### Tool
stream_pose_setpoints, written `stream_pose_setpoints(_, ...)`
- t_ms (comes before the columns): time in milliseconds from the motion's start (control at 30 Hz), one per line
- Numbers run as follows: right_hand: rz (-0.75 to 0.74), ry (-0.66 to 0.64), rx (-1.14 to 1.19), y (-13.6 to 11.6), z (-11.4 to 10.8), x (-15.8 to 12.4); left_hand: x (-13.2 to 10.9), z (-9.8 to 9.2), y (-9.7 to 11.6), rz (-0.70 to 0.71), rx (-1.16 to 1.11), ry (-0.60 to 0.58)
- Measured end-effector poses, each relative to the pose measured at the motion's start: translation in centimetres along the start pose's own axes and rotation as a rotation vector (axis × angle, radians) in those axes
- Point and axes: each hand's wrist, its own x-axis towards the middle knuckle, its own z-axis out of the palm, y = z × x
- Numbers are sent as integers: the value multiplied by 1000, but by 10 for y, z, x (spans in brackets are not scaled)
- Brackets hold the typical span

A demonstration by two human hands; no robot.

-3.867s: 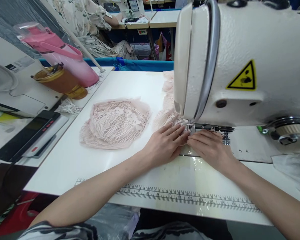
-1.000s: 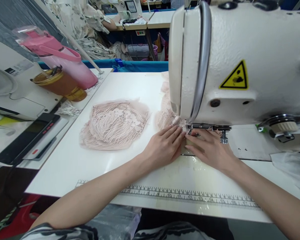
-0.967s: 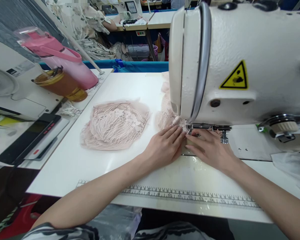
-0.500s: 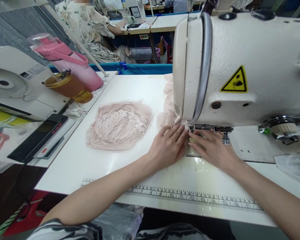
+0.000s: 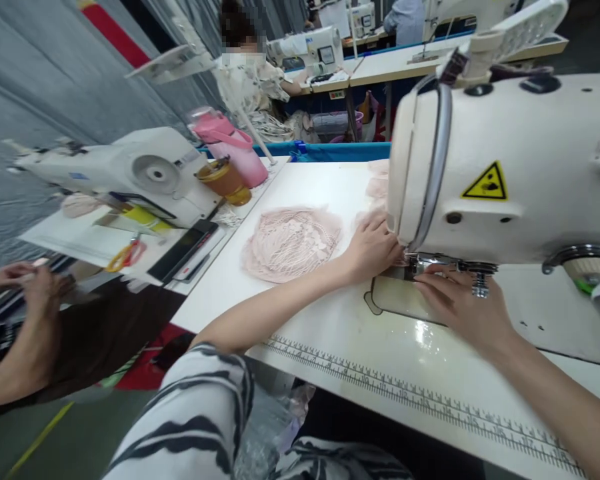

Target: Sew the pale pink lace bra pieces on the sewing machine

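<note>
At centre right, my flat, unclenched left hand [image 5: 373, 248] should guide the pink lace [image 5: 377, 187] lightly. Whether my right hand [image 5: 473, 307] grips anything, I can't tell.

Nearer us than the sewing machine head [image 5: 540, 143], the desk [image 5: 390, 343] offers a hand open passage along its printed ruler [image 5: 403, 395]. Left of the head, the lace pile [image 5: 293, 243] blocks the middle; a narrow lane runs between it and the pink fabric [image 5: 379, 187], with our left forearm [image 5: 290, 297] across its near end. Below the head, our left grip [image 5: 375, 250], our right grip [image 5: 467, 303] and the presser foot [image 5: 420, 262] crowd the space. Farther left, bottle [image 5: 235, 150] and cup [image 5: 225, 180] stand as obstacles.
</note>
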Motion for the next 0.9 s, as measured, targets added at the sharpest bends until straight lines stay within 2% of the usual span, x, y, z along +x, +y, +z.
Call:
stream_pose_setpoints(67, -29, 29, 35, 3, -1, 0, 4, -1, -3, -33, 24, 13)
stream_pose_setpoints(133, -50, 46, 64, 6, 0, 0, -6, -6, -7, -57, 40, 41)
stream_pose_setpoints(233, -62, 64, 88, 7, 1, -1, -41, -19, -18, -147, 86, 69)
stream_pose_setpoints(300, -82, 75, 80, 6, 2, -1, -70, -28, -28, -303, 90, 92)
stream_pose_setpoints(367, -109, 87, 62, 5, 2, 0, -94, -35, -38, -486, -8, 137)
stream_pose_setpoints(433, -126, 89, 55, 4, 2, 0, -111, -37, -45, -546, -73, 160)
stream_pose_setpoints(533, -96, 75, 88, 4, 2, 1, -119, -37, -53, -582, -183, 225)
stream_pose_setpoints(700, -31, 36, 97, 5, 2, 2, -114, -49, -66, -695, -450, 403)
stream_pose_setpoints(800, -27, 41, 82, 4, 1, 3, -113, -59, -53, -677, -604, 417)
stream_pose_setpoints(867, 0, 73, 96, 3, 1, 4, -113, -61, -30, -613, -701, 318)
stream_pose_setpoints(900, 28, 92, 107, 3, 1, 4, -111, -60, -16, -559, -752, 224)
